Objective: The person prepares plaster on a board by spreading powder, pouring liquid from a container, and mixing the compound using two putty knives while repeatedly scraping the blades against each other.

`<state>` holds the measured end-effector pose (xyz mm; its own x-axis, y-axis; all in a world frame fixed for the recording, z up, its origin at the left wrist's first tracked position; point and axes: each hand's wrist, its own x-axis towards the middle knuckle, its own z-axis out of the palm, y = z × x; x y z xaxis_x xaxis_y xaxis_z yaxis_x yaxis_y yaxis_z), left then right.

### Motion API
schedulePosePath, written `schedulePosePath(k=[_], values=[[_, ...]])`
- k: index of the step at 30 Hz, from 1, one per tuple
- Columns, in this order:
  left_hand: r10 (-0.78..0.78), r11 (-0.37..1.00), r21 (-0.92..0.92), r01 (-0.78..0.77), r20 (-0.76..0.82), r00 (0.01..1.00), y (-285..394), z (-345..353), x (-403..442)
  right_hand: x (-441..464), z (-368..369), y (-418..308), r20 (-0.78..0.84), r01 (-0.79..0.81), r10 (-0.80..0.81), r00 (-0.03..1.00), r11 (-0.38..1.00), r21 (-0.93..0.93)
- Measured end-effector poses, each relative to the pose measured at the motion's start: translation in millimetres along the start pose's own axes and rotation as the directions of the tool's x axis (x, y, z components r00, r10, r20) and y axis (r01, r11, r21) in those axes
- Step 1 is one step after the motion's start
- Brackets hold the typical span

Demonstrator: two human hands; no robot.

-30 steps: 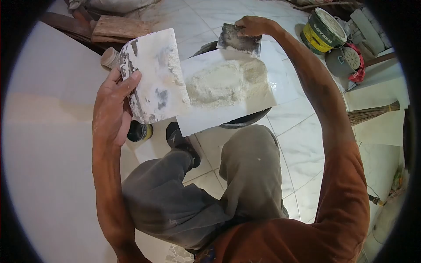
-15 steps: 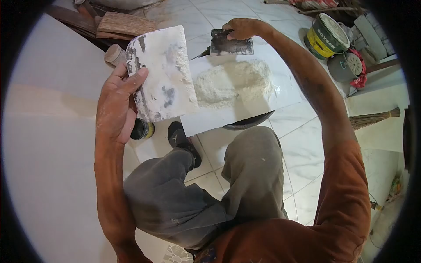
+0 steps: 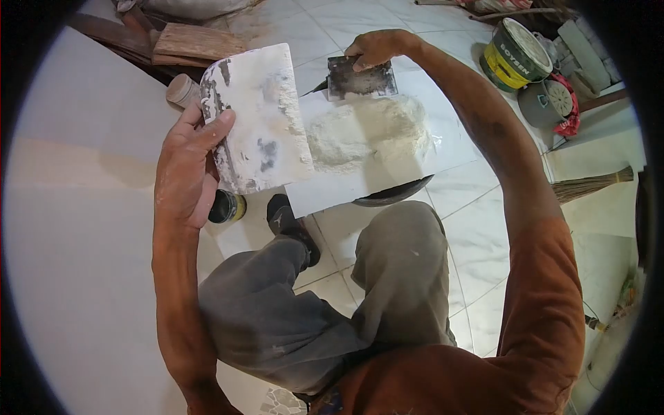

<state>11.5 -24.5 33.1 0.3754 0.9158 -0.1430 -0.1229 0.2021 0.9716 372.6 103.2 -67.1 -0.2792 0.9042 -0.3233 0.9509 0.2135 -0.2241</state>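
My left hand [image 3: 190, 159] grips the left edge of a putty-coated board [image 3: 259, 117], thumb on top and fingers underneath. White paste and dark bare patches cover its face. At the far side, my right hand [image 3: 377, 50] is closed on the top edge of a dark flat scraper [image 3: 361, 77]. The scraper's lower edge is at the back of a heap of off-white putty [image 3: 370, 131]; whether it touches cannot be made out. The heap lies on a white sheet [image 3: 325, 194], whose left part the board overlaps. A dark rounded rim [image 3: 394, 191] shows below the sheet.
A Boysen paint bucket [image 3: 515, 55] and a grey pail [image 3: 546, 104] stand at the upper right. A broom [image 3: 595, 185] lies at the right. Wooden planks [image 3: 197, 43] and a small tub [image 3: 182, 90] are upper left. A dark can [image 3: 226, 206] stands beside my foot.
My right hand has brought the scraper slightly left and nearer, down to the putty heap's back edge. The board in my left hand has hardly moved.
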Motion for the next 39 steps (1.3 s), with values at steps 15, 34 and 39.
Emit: schedulePosePath(k=[15,34,39], values=[[0.011,1.0,0.018,-0.011,0.007,1.0,-2.7,-2.2,0.5,7.2,7.8,2.2,-0.069,0.081,-0.074,0.995,0.991,0.109],[0.043,0.999,-0.013,-0.043,-0.001,0.999,-8.6,-5.0,1.5,4.9,-11.8,-48.5,0.189,0.176,-0.174,0.966,0.984,0.007],[0.045,0.999,-0.028,-0.045,-0.003,0.999,-7.9,-2.9,0.2,-17.9,-18.0,-48.5,0.075,0.152,-0.153,0.985,0.988,0.02]])
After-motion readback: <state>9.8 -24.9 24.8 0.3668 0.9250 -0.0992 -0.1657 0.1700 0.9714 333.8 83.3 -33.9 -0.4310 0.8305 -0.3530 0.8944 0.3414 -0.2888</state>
